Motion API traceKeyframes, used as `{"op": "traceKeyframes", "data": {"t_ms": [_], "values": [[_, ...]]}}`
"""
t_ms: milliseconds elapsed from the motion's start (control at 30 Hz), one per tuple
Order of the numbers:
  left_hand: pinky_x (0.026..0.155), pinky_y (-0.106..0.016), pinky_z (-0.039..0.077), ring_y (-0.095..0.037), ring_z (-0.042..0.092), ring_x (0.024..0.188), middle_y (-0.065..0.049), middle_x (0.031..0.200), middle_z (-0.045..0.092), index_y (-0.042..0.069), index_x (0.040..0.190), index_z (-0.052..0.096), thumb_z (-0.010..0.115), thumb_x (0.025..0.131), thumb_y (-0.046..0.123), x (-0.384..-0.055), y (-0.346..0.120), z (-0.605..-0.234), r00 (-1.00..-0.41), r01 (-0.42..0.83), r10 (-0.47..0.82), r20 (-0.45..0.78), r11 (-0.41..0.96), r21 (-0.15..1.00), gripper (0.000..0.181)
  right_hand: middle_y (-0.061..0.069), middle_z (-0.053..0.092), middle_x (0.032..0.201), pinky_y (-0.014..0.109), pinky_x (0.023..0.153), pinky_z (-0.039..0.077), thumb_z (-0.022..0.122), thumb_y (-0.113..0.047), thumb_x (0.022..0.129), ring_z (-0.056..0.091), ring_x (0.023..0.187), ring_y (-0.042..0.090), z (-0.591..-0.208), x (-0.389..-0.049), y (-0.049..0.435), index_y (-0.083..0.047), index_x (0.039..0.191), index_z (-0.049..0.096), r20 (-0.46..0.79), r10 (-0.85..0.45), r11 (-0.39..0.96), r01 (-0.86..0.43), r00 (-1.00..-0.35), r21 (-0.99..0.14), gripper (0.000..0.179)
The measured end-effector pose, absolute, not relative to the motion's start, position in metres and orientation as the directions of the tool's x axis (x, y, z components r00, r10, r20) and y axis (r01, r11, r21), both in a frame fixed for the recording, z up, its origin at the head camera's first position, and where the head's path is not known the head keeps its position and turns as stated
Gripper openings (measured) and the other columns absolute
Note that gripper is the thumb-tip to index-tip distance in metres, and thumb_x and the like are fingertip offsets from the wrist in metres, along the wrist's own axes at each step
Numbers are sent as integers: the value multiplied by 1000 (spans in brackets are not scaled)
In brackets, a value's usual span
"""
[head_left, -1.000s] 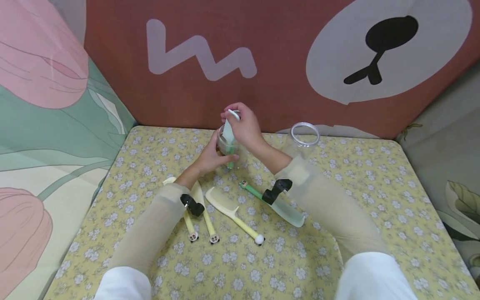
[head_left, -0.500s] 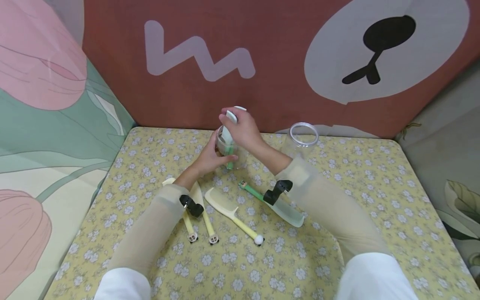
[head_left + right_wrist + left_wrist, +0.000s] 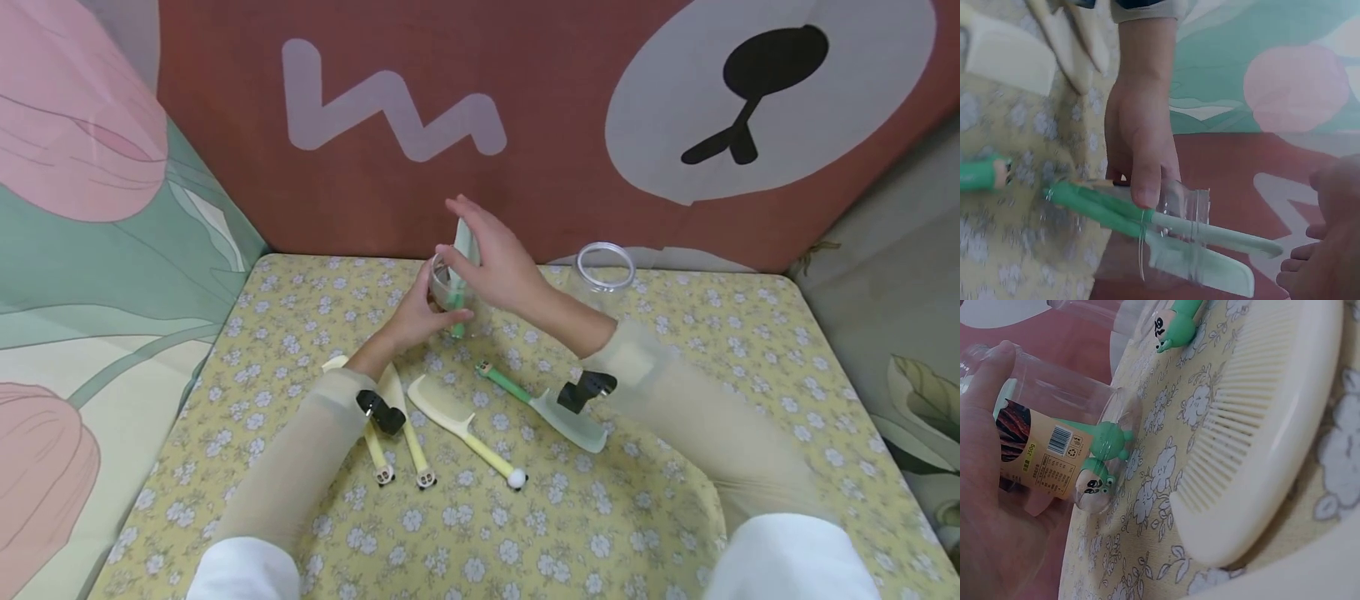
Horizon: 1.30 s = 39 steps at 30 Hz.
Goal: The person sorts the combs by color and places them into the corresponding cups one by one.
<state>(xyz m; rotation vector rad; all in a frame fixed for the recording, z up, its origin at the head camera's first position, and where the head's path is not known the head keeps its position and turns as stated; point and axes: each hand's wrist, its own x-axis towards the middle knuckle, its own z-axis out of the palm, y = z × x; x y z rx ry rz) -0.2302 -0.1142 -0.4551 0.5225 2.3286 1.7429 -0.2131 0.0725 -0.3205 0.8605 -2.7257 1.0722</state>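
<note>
On the far left, a cloth wall (image 3: 45, 275) shows big pink flowers, cut off by the edge. Next, two pale yellow combs (image 3: 416, 446) lie on the tabletop (image 3: 465, 542). The left wrist and a small black camera (image 3: 381, 412) cover some of both combs, so I can't see them whole. A third yellow comb (image 3: 457, 417) lies to their right, in plain sight from teeth to handle.

Above it, the left hand (image 3: 412, 317) has its thumb and fingers clamped round a clear jar (image 3: 474, 315). Two green combs (image 3: 1210, 265) stand in this jar, handles down, with their pale tops poking out. In the left wrist view, one handle end shows a little face and the other is turned away. A label (image 3: 1054, 447) is on the jar, but its small words are too tiny to read. I can't tell if the jar's bottom touches the tabletop.

The right hand (image 3: 498, 262) is by the comb tops, its fingers straight and its thumb held apart. It hides part of them, and the right wrist view cuts it off, so I can't tell if it touches. Lower down, another green comb (image 3: 577, 425) lies by the right wrist. Farther right, a second clear jar (image 3: 604, 285) is so see-through that its sides are hard to make out.
</note>
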Motion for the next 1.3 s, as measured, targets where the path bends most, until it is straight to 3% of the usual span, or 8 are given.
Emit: {"op": "traceKeyframes", "data": {"t_ms": [233, 467, 633, 767, 1067, 1300], "values": [[115, -49, 37, -22, 31, 148, 5, 167, 20, 33, 163, 11, 78, 91, 11, -234, -114, -458, -900, 243, 407, 156, 173, 955, 101, 14, 16, 169, 47, 123, 23, 58, -37, 105, 10, 156, 24, -316, -191, 93, -6, 161, 26, 242, -595, 610, -626, -767, -486, 72], [117, -46, 33, -24, 31, 148, 1, 166, 24, 31, 164, 11, 78, 91, 12, -234, -113, -458, -911, 226, 388, 141, 184, 957, 100, 20, 12, 168, 48, 125, 14, 58, -41, 104, 7, 156, 32, -324, -167, 115, -4, 162, 22, 207, -673, 623, -695, -710, -358, 77], [120, -48, 29, -28, 29, 150, -5, 167, 22, 24, 164, 10, 78, 90, 8, -230, -113, -451, -917, 205, 381, 122, 185, 961, 102, 17, 9, 169, 50, 124, 14, 58, -45, 103, 4, 156, 30, -336, -149, 130, -5, 162, 20, 166, -706, 628, -716, -689, -304, 81], [121, -49, 27, -31, 26, 151, -9, 168, 21, 18, 164, 10, 79, 89, 7, -228, -112, -446, -921, 189, 375, 108, 186, 964, 103, 16, 8, 169, 52, 124, 14, 60, -45, 102, 4, 156, 31, -346, -137, 144, -4, 162, 20, 138, -719, 628, -721, -681, -293, 83], [120, -46, 29, -23, 28, 151, 3, 167, 23, 34, 163, 12, 81, 90, 15, -235, -111, -459, -921, 213, 369, 125, 209, 954, 102, 17, 6, 169, 54, 123, 15, 63, -41, 102, 4, 156, 35, -373, -111, 181, -5, 163, 16, 84, -693, 653, -673, -716, -348, 85], [120, -48, 28, -25, 29, 150, 0, 167, 23, 31, 164, 11, 80, 89, 11, -233, -112, -458, -917, 214, 376, 130, 191, 958, 104, 15, 4, 170, 55, 123, 14, 62, -43, 102, 4, 156, 34, -398, -88, 203, -6, 164, 14, 4, -642, 698, -586, -767, -412, 87]]}}
